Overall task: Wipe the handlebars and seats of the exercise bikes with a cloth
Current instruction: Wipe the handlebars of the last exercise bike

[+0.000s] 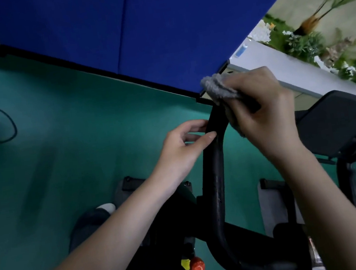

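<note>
Forearms (pixel 109 240) flank handlebar (pixel 216 189) running away lengthwise; R hand (pixel 260 111) grip clamps cloth (pixel 218 90) at its tip, L hand (pixel 181 150) pinches handlebar just below.

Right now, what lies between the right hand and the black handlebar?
In the head view, a grey cloth lies there: the right hand grips it, wrapped over the upper end of the handlebar.
</note>
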A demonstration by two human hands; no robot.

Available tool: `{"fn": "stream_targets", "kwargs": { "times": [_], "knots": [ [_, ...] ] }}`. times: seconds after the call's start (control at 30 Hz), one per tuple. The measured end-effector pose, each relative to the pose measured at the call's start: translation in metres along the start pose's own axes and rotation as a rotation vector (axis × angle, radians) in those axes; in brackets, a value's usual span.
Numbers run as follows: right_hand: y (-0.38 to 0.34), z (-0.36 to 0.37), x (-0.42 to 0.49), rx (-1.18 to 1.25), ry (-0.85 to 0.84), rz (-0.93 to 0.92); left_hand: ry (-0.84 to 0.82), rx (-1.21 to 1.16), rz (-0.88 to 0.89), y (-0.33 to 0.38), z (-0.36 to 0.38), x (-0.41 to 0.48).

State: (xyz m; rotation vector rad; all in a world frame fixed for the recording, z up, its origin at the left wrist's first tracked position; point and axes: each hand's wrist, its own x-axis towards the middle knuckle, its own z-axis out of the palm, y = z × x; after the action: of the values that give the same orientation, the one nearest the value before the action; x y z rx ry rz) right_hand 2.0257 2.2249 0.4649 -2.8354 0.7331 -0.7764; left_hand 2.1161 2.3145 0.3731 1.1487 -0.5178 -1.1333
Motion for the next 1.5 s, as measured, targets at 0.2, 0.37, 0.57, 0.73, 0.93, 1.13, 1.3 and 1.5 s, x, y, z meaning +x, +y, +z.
{"fn": "stream_targets", "kwargs": {
  "times": [0.2, 0.37, 0.57, 0.73, 0.93, 1.13, 1.3, 1.5],
  "knots": [
    [0.001, -0.009, 0.003, -0.032, -0.196, -0.206, 0.048, -0.048, -0.025, -0.007, 0.007, -0.006],
    [0.002, -0.001, 0.031, -0.187, -0.296, -0.242, 0.078, -0.135, -0.035, -0.008, 0.011, -0.009],
    [0.002, -0.001, 0.032, -0.201, -0.459, -0.309, 0.077, -0.172, -0.037, -0.008, 0.012, -0.01],
    [-0.005, 0.008, 0.03, -0.317, -0.505, -0.293, 0.095, -0.113, -0.037, -0.008, 0.011, -0.009],
    [-0.002, 0.003, 0.033, -0.334, -0.371, -0.259, 0.119, -0.028, -0.012, -0.01, 0.007, -0.008],
    [-0.002, 0.004, 0.022, -0.247, -0.299, -0.221, 0.101, 0.035, 0.016, -0.006, 0.004, -0.002],
    [-0.012, 0.017, 0.01, -0.167, 0.021, -0.045, 0.08, 0.067, 0.047, 0.005, 0.003, 0.006],
    [-0.022, 0.029, 0.002, -0.024, 0.466, 0.31, 0.022, 0.172, 0.088, 0.018, -0.001, 0.017]
  ]
}}
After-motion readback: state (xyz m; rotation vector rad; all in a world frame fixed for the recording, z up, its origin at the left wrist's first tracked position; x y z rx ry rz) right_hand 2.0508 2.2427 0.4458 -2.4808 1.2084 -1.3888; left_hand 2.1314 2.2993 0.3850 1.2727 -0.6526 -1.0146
